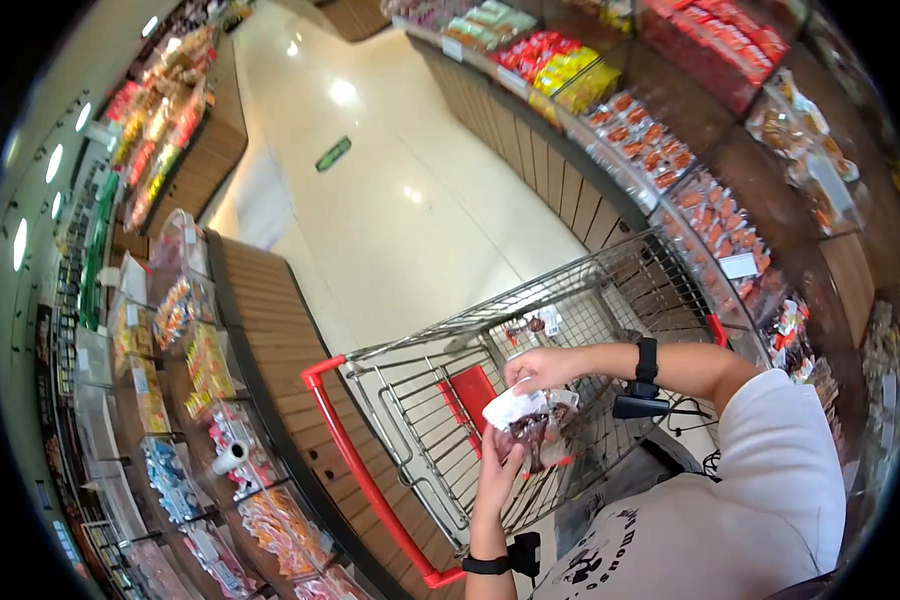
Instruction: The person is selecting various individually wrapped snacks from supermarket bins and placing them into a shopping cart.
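In the head view, a plastic bag of dark reddish-brown food (530,437) with a white top part is held between my two hands, over a metal shopping cart (440,345). My left hand (500,458) is closed around the lower side of the bag. At its white top, my right hand (542,369) pinches with thumb and fingers. What exactly the bag contains is too small to tell. Behind my right hand, another small package with dark and white parts (532,328) shows within the cart's outline.
The cart's red handle (370,490) runs along its left side. Candy bins (210,365) on a wood-panelled counter line the left. More bins of wrapped snacks (640,140) line the right. A pale tiled aisle (400,200) with a green floor sticker (333,154) lies between them.
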{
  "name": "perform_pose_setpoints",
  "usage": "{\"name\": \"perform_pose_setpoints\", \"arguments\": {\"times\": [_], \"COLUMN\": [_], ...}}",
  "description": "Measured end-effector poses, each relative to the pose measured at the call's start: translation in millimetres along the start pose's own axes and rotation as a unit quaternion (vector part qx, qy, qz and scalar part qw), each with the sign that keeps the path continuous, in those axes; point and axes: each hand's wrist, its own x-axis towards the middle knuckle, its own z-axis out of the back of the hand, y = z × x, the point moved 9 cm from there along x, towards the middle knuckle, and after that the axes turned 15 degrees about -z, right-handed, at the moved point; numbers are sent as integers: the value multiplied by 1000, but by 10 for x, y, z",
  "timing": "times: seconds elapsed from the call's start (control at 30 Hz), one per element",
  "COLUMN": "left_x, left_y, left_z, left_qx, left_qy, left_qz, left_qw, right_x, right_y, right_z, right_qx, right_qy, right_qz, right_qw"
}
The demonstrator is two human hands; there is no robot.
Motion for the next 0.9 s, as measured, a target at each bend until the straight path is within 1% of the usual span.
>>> {"name": "perform_pose_setpoints", "arguments": {"times": [0.03, 0.07, 0.17, 0.3, 0.33, 0.37, 0.43, 0.47, 0.5, 0.53, 0.57, 0.6, 0.63, 0.67, 0.7, 0.73, 0.77, 0.8, 0.83, 0.87, 0.9], "left_x": [-81, -183, -448, -933, -1045, -1148, -1322, -1361, -1358, -1361, -1380, -1382, -1370, -1350, -1298, -1298, -1303, -1309, -1278, -1218, -1204], "left_y": [-102, -219, -786, -1373, -1443, -1504, -1543, -1478, -1377, -1302, -1368, -1366, -1367, -1354, -1222, -1191, -1153, -1105, -987, -832, -758], "left_z": [-102, -187, -373, -653, -693, -719, -749, -730, -704, -702, -698, -703, -728, -764, -770, -824, -884, -949, -984, -1044, -1162], "left_qx": [19, 42, -49, -90, -86, -80, -48, -58, -68, -78, -109, -149, -190, -229, -230, -228, -225, -222, -176, -171, -173], "left_qy": [50, 96, 71, 135, 141, 147, 158, 152, 146, 140, 117, 90, 62, 32, -23, -39, -52, -62, -45, -20, 2], "left_qz": [41, 81, 5, -93, -102, -109, -118, -115, -113, -111, -162, -152, -139, -125, -90, -85, -79, -71, -82, -104, -96], "left_qw": [998, 991, 996, 982, 981, 980, 979, 980, 980, 981, 974, 973, 970, 965, 969, 969, 970, 971, 980, 979, 980], "right_x": [-198, -352, -806, -1440, -1553, -1648, -1843, -1934, -1936, -1987, -2045, -2077, -2025, -2020, -1950, -2017, -2022, -2040, -2026, -2048, -2060], "right_y": [276, 493, 936, 1310, 1326, 1335, 1334, 1345, 1210, 1159, 1102, 1007, 827, 616, 405, 351, 277, 211, 84, -43, -93], "right_z": [-108, -167, -434, -857, -941, -1031, -1159, -1187, -1179, -1206, -1238, -1283, -1384, -1533, -1704, -1855, -1939, -1958, -2025, -2084, -2042], "right_qx": [25, 44, 126, 167, 173, 186, 209, 217, 292, 311, 331, 353, 312, 283, 247, 255, 261, 267, 304, 344, 386], "right_qy": [15, -4, -16, -35, -40, -26, -57, -74, -83, -94, -104, -114, -145, -155, -136, -144, -165, -190, -142, -100, -111], "right_qz": [-13, 5, 51, 85, 92, 101, 128, 145, 139, 153, 166, 177, 150, 92, 78, 57, 88, 120, 71, 25, 85], "right_qw": [999, 999, 991, 982, 980, 977, 968, 962, 942, 933, 923, 912, 927, 942, 956, 955, 947, 937, 939, 933, 912]}}
